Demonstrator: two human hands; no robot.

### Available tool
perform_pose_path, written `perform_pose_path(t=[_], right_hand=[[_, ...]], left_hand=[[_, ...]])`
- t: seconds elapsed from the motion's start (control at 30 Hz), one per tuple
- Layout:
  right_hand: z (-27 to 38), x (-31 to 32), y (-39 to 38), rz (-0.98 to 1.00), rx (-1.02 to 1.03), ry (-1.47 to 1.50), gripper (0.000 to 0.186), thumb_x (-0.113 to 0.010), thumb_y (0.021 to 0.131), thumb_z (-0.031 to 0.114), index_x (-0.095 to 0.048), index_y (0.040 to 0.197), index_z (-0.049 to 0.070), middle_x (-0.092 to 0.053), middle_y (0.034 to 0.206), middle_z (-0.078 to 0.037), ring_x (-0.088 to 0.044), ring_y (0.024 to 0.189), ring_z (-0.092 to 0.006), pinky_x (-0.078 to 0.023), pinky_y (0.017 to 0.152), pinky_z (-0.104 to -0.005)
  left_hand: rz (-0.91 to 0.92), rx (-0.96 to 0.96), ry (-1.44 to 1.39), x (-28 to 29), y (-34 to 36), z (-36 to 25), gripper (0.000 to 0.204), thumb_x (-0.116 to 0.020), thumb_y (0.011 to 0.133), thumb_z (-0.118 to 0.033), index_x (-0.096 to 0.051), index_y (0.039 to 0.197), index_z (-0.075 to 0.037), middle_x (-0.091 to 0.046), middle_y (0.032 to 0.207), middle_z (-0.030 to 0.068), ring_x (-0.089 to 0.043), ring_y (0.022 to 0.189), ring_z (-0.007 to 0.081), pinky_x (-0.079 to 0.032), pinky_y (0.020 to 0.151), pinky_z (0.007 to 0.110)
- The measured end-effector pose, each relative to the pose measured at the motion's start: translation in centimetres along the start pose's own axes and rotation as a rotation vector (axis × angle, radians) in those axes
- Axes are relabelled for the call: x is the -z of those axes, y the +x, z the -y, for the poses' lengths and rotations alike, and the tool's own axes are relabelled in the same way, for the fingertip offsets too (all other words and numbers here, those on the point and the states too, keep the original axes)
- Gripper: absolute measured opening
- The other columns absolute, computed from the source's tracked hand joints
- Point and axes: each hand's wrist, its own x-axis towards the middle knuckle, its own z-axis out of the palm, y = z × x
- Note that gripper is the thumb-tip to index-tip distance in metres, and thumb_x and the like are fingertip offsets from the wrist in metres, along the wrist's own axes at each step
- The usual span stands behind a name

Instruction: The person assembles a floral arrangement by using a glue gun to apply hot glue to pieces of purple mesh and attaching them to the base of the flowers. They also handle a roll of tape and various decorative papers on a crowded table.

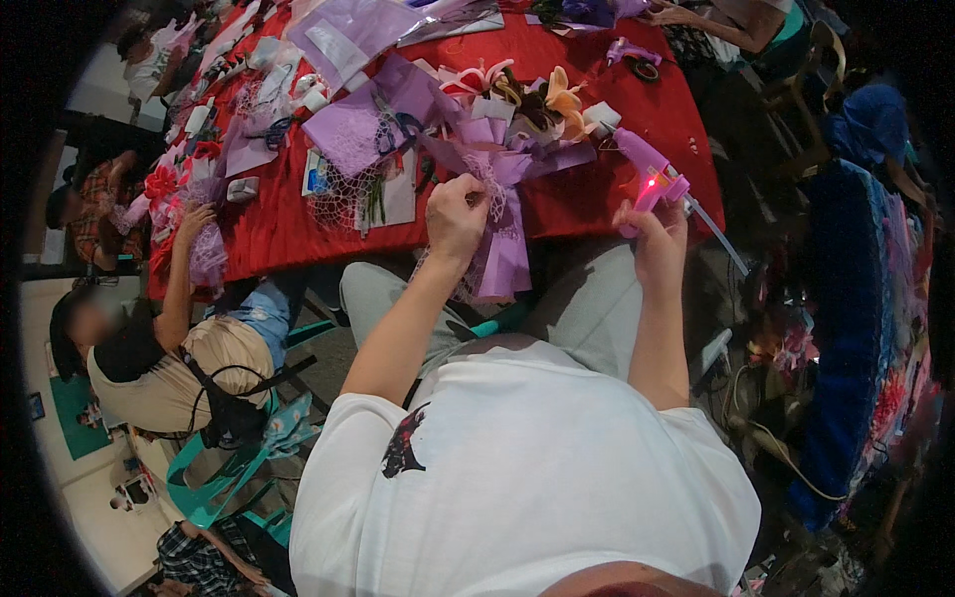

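My left hand point(456, 219) is closed in a pinch on the white mesh netting point(491, 182) of a bouquet wrapped in lavender paper point(512, 259), which hangs over the table's front edge. The bouquet has peach flowers point(562, 99), pink petals and dark leaves. To the right, my right hand point(652, 234) grips a pink glue gun point(645, 154) with a red light lit and a clear glue stick sticking out toward the lower right. Left of the bouquet lie lavender sheets point(338, 129) and green stems point(373, 199) on a white pad.
The red-covered table point(269, 224) holds several bundles of paper and flowers. A co-worker point(189, 368) sits at my left with a hand on another bouquet; other people sit farther off. A green chair point(199, 478), a blue-draped table point(826, 348) and a cord point(786, 468) are around me.
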Motion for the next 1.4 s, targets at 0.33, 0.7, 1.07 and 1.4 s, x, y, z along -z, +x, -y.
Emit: perform_pose_path(t=[0.33,0.7,1.07,1.4], right_hand=[[-2.2,-7.3,0.9,0.148,0.147,-0.359,0.061,-0.084,0.069,0.007,-0.05,0.119,0.003,-0.055,0.096,0.0,-0.053,0.077,-0.0087,-0.047,0.068,-0.0245],[-4.6,-13.4,4.4,0.18,0.369,-0.343,0.067,-0.084,0.069,0.01,-0.046,0.123,-0.001,-0.058,0.112,-0.009,-0.057,0.099,-0.016,-0.047,0.087,-0.0313],[-1.8,-13.4,3.1,0.365,0.028,0.006,0.066,-0.076,0.071,-0.003,-0.042,0.127,0.001,-0.057,0.115,-0.009,-0.06,0.1,-0.0182,-0.048,0.089,-0.0322],[-0.5,-12.8,2.7,0.321,-0.084,0.151,0.055,-0.066,0.075,-0.014,-0.047,0.124,0.005,-0.062,0.104,-0.007,-0.064,0.09,-0.0185,-0.053,0.081,-0.0312]], left_hand=[[-0.122,-0.032,-0.043,2.4,0.6,-3.4,0.01,-0.067,0.076,-0.007,-0.063,0.083,-0.001,-0.065,0.08,0.013,-0.064,0.077,0.0274,-0.048,0.07,0.035],[-0.263,-0.102,-0.151,3.2,0.9,-5.7,0.012,-0.063,0.078,-0.001,-0.059,0.089,-0.001,-0.057,0.08,0.0147,-0.059,0.075,0.03,-0.046,0.067,0.037],[-0.387,-0.275,-0.343,2.9,0.5,-5.6,0.007,-0.063,0.085,0.001,-0.058,0.091,0.001,-0.059,0.085,0.0099,-0.062,0.075,0.0194,-0.048,0.068,0.029],[-0.272,-0.178,-0.632,3.5,-0.6,-7.1,0.013,-0.068,0.084,-0.003,-0.059,0.093,0.0,-0.062,0.083,0.0078,-0.063,0.071,0.0147,-0.048,0.064,0.027]])
